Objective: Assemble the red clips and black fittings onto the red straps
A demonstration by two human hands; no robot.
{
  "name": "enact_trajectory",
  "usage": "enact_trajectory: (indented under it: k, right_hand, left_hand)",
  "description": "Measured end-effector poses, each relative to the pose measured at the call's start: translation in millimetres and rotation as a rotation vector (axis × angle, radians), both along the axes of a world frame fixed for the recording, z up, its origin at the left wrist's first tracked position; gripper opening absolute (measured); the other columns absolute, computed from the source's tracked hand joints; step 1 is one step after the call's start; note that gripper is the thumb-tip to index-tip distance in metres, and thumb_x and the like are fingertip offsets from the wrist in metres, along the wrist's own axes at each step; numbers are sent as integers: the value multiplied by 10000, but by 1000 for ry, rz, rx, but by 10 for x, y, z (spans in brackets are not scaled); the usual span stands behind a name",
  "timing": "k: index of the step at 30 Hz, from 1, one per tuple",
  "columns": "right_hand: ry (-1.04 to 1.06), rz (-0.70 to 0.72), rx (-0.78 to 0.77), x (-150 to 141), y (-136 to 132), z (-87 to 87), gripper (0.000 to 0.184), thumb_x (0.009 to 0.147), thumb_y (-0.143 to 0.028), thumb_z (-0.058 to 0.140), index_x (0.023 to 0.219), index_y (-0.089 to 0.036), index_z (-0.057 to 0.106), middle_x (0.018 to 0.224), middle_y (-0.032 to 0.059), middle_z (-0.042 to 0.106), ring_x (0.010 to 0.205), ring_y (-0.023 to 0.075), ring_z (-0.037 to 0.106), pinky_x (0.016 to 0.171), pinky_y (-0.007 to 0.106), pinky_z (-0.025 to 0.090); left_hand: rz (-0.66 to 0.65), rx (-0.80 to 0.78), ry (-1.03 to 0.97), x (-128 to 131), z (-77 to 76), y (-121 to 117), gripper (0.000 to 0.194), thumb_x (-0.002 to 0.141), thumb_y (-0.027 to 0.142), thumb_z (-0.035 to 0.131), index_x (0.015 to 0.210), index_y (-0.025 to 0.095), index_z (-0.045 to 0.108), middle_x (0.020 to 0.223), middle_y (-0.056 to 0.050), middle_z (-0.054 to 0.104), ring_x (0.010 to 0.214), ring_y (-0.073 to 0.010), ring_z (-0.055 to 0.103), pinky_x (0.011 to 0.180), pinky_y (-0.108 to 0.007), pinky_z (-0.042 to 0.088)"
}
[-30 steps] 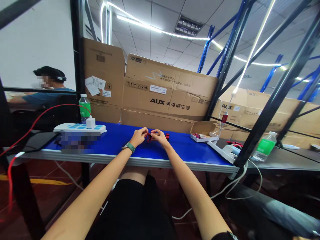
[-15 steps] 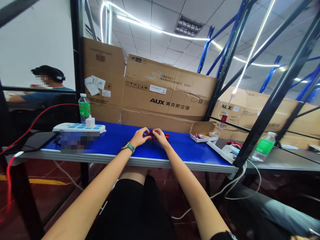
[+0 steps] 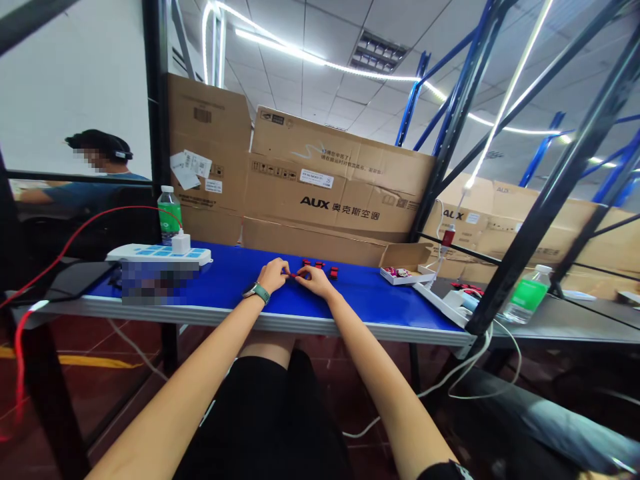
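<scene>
My left hand (image 3: 273, 275) and my right hand (image 3: 315, 281) meet low over the blue tabletop (image 3: 235, 293). Between their pinched fingertips is a small dark red piece (image 3: 293, 275), partly covered by the fingers; its kind is too small to make out. Both hands are closed on it, one from each side. Just beyond my right hand lie several small red and black pieces, among them a red piece (image 3: 334, 273) at the right and another red piece (image 3: 319, 265) further back.
An open white box (image 3: 400, 279) with small colourful things stands at the right. A power strip (image 3: 150, 254) with a white plug lies left, before a green-labelled bottle (image 3: 169, 213). Cardboard (image 3: 340, 193) walls the back. A dark post (image 3: 520, 220) rises at right. Someone (image 3: 107, 163) sits at far left.
Both hands have come slightly nearer to me and lower, with the small red piece between them. Red pieces behind them that were covered now show.
</scene>
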State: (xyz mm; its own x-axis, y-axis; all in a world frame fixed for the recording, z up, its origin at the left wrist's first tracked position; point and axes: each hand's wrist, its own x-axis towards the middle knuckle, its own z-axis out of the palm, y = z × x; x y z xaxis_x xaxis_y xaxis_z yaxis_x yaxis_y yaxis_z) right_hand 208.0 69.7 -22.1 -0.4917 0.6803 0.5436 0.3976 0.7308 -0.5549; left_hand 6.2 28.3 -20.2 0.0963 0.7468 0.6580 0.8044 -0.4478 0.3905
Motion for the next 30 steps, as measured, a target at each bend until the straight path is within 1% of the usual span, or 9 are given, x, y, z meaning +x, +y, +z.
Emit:
enact_trajectory:
  k: [3, 4, 6, 7, 9, 13, 20, 26, 30]
  right_hand:
    - [8, 35, 9, 21, 3, -10, 293, 814, -431, 703, 992, -199, 685, 928, 44, 726, 856, 186, 667, 838, 312, 499]
    - [28, 38, -4, 26, 1, -9, 302, 820, -444, 697, 997, -201, 677, 927, 40, 726, 854, 184, 670, 835, 312, 502]
    - [82, 40, -42, 33, -8, -5, 342, 816, -466, 701, 1036, -208, 653, 904, 27, 725, 835, 178, 675, 814, 306, 511]
    - [109, 45, -67, 34, -12, -4, 371, 807, -470, 711, 1062, -212, 637, 886, 19, 724, 822, 175, 677, 796, 301, 515]
    - [140, 61, -117, 30, -16, -5, 418, 781, -463, 737, 1094, -215, 615, 854, 7, 720, 796, 172, 682, 758, 290, 520]
    - [120, 63, -146, 13, -5, -19, 376, 749, -418, 763, 1039, -209, 645, 837, 13, 725, 769, 173, 690, 737, 286, 529]
    - [55, 1, -79, -18, 13, -21, 292, 753, -391, 762, 982, -215, 719, 821, 18, 737, 764, 182, 693, 744, 293, 531]
    - [-4, -38, -4, -41, 0, -17, 244, 786, -401, 741, 931, -206, 721, 803, 20, 715, 742, 169, 662, 733, 279, 506]
    - [-56, -62, 129, -7, -33, 13, 300, 822, -437, 730, 1001, -200, 688, 947, 54, 696, 887, 185, 632, 814, 295, 490]
  left_hand:
    - [-166, 21, 44, 25, 21, -10, 264, 732, 126, 684, 984, 204, 696, 1001, -57, 699, 854, -191, 654, 799, -293, 496]
    - [-210, 33, 58, 37, 36, -18, 262, 743, 131, 677, 994, 204, 699, 991, -56, 710, 858, -193, 658, 809, -294, 497]
    - [-227, 47, 79, 57, 63, -30, 159, 769, 140, 650, 902, 202, 712, 918, -53, 730, 855, -200, 665, 812, -295, 493]
    - [-206, 48, 80, 62, 72, -31, 117, 776, 138, 633, 838, 201, 710, 876, -52, 734, 847, -203, 668, 805, -294, 491]
    - [-163, 37, 79, 65, 73, -23, 126, 771, 121, 606, 763, 203, 700, 833, -48, 739, 834, -203, 672, 784, -288, 487]
    - [-122, -8, 66, 57, 43, 3, 183, 728, 82, 578, 758, 204, 711, 835, -50, 750, 844, -201, 677, 758, -273, 484]
    - [-19, -49, 61, 79, 60, -31, 212, 715, 84, 576, 752, 223, 732, 827, -47, 752, 812, -200, 672, 703, -264, 462]
    - [72, 14, 154, 99, 91, -64, 188, 727, 116, 626, 762, 235, 768, 861, -69, 761, 820, -221, 677, 710, -281, 463]
    - [135, 5, 189, 66, 76, -43, 153, 756, 171, 660, 785, 232, 797, 877, -112, 763, 832, -259, 692, 758, -323, 474]
